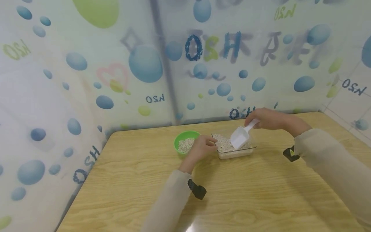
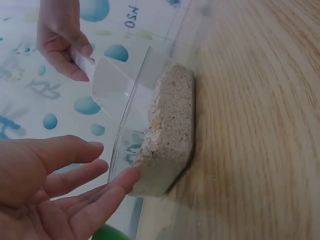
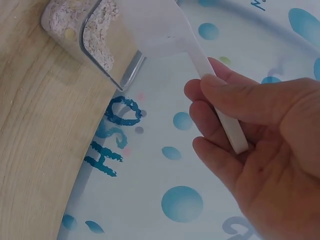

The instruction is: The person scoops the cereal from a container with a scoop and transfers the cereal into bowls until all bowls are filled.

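A white plastic scoop (image 1: 240,138) is held by its handle in my right hand (image 1: 268,119), thumb on one side and fingers curled round the other. Its blade tilts down into a clear rectangular container (image 1: 235,156) filled with pale oat-like flakes (image 2: 172,107). At the container's left end is my left hand (image 1: 201,146), fingers loosely extended; in the left wrist view a fingertip (image 2: 131,176) is at the clear wall, though firm contact cannot be made out. Whether the scoop (image 3: 160,27) carries flakes is not visible.
Just left of the container, partly behind my left hand, a green bowl (image 1: 176,145) holds similar flakes. Both stand on a wood-grain table (image 1: 139,180). A wall covering (image 1: 145,129) printed with blue and green drops rises behind the table's far edge.
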`<state>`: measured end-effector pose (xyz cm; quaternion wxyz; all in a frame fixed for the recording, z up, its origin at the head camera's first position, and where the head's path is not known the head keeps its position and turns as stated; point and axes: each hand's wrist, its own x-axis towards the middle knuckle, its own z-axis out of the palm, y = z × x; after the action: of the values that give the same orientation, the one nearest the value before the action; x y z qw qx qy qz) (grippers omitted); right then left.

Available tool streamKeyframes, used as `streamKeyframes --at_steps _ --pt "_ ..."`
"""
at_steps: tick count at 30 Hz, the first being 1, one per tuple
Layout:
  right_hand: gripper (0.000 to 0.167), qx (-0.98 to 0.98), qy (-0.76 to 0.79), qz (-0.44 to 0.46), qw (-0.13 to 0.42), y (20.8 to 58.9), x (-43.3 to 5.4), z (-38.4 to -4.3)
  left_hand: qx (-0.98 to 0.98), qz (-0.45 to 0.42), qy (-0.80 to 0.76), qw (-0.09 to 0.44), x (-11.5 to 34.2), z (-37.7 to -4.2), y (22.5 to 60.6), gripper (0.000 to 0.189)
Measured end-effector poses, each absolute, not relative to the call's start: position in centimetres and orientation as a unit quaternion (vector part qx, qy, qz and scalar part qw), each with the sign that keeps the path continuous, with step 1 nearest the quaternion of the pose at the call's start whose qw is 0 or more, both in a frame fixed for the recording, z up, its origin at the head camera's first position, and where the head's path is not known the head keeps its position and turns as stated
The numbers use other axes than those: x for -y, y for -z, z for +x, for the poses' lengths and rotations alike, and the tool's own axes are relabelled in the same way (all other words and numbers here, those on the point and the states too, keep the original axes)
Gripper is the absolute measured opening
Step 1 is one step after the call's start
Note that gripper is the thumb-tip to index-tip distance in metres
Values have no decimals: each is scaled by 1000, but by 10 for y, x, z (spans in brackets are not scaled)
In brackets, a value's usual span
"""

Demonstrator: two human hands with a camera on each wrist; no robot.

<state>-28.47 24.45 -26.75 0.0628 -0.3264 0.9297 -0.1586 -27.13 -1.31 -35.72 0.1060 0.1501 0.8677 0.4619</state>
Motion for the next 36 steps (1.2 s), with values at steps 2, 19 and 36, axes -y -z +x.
streamKeyframes --at_steps 2,19,36 --pt "24 -929 163 -327 64 269 -244 -284 -870 145 -460 104 11 -271 358 25" --pt "23 -922 213 -320 53 302 -249 -282 -871 125 -465 98 5 -266 358 26" --pt "24 -922 273 -271 31 318 -256 -279 -869 124 -470 98 7 -266 360 26"
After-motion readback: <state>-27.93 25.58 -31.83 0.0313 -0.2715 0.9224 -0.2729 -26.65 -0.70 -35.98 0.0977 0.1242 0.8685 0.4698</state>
